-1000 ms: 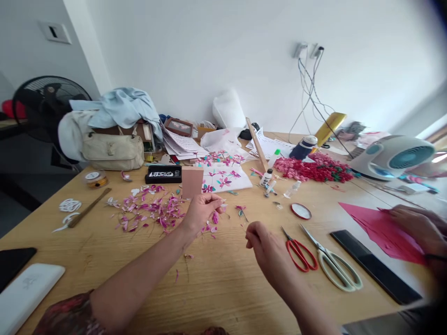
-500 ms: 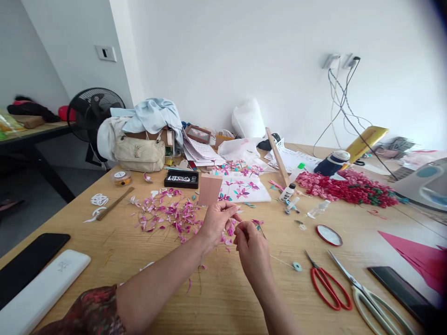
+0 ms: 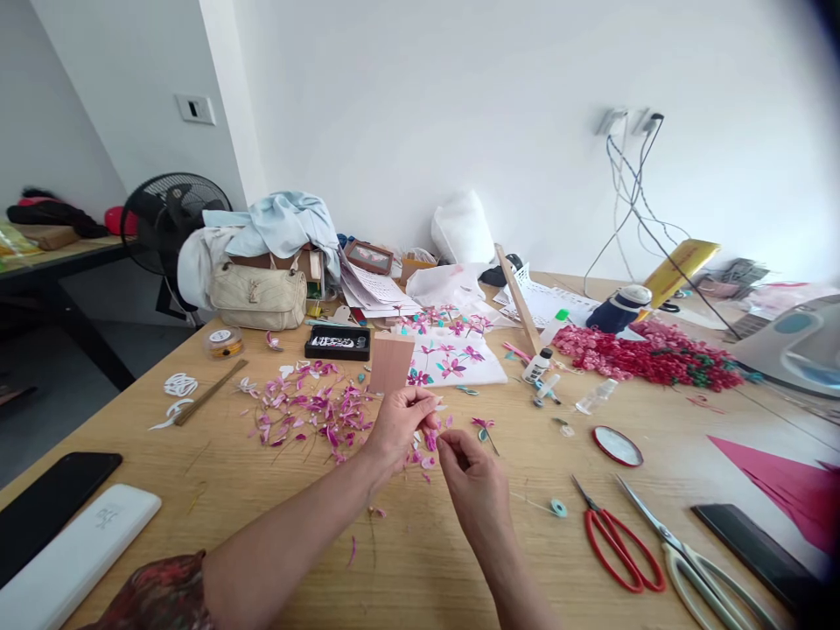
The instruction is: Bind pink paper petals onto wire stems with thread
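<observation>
My left hand (image 3: 402, 427) is closed in a pinch above the table, and a small pale tip shows at its fingertips; what it holds is too small to name. Close beside it on the right, my right hand (image 3: 478, 479) also pinches, thumb against forefinger, on something I cannot make out. A thin pale strand runs from behind that hand to a small teal spool (image 3: 557, 508). Loose pink petals (image 3: 338, 411) on thin stems lie spread left of and behind my hands. Just beyond my right hand rests a small magenta flower (image 3: 484, 423) with green leaves.
Red-handled scissors (image 3: 620, 547) and larger pale-handled scissors (image 3: 699, 560) lie at right, near a dark phone (image 3: 754, 547). A pinkish card (image 3: 392, 362) stands behind my hands, by a white sheet (image 3: 492, 369) with magenta flowers. Small bottles (image 3: 538, 365) stand behind right.
My hands have moved slightly apart, the left a little to the left. The flower beyond my right hand shows more fully. The whole view has shifted slightly.
</observation>
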Demonstrator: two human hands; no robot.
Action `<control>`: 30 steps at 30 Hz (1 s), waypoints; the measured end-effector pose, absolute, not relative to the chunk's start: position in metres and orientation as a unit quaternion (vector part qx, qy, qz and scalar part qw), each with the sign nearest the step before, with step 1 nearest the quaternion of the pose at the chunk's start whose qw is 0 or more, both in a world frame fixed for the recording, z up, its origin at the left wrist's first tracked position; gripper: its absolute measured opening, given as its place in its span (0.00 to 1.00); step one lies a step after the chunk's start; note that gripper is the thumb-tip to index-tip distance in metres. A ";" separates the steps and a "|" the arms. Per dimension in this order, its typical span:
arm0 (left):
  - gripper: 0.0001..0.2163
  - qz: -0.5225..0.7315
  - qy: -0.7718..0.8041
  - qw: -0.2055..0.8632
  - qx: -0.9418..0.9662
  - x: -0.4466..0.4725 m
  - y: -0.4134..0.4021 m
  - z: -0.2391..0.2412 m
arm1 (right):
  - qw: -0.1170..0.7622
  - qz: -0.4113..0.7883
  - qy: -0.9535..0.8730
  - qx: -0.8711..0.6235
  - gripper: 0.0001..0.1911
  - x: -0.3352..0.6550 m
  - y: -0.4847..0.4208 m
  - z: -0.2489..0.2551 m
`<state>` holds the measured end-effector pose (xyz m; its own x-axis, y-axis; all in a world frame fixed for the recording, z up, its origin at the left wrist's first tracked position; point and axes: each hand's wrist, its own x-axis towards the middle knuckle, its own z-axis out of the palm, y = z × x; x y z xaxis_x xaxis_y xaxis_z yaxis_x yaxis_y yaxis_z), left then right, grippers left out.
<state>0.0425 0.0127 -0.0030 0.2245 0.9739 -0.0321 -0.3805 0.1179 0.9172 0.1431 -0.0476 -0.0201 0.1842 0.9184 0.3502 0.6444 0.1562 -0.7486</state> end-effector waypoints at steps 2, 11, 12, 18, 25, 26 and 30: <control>0.08 0.506 0.354 0.660 0.428 0.043 0.011 -0.005 | 0.440 0.142 -0.621 -0.633 0.12 0.146 -0.049 -0.016; 0.09 0.477 0.351 0.659 0.463 0.042 0.007 -0.004 | 0.430 0.127 -0.624 -0.640 0.12 0.167 -0.059 0.007; 0.09 0.473 0.353 0.659 0.466 0.041 0.007 -0.002 | 0.423 0.125 -0.637 -0.632 0.12 0.173 -0.061 0.015; 0.09 0.421 0.359 0.659 0.510 0.034 0.004 0.008 | 0.265 0.096 -0.776 -0.564 0.10 0.204 -0.062 0.083; 0.09 0.382 0.349 0.658 0.548 0.030 -0.002 0.018 | 0.108 -0.013 -0.866 -0.487 0.13 0.197 -0.040 0.115; 0.09 0.381 0.347 0.657 0.550 0.029 -0.002 0.019 | 0.090 -0.025 -0.871 -0.482 0.13 0.195 -0.038 0.114; 0.10 0.382 0.343 0.662 0.546 0.028 -0.003 0.023 | 0.053 -0.043 -0.883 -0.464 0.13 0.191 -0.035 0.109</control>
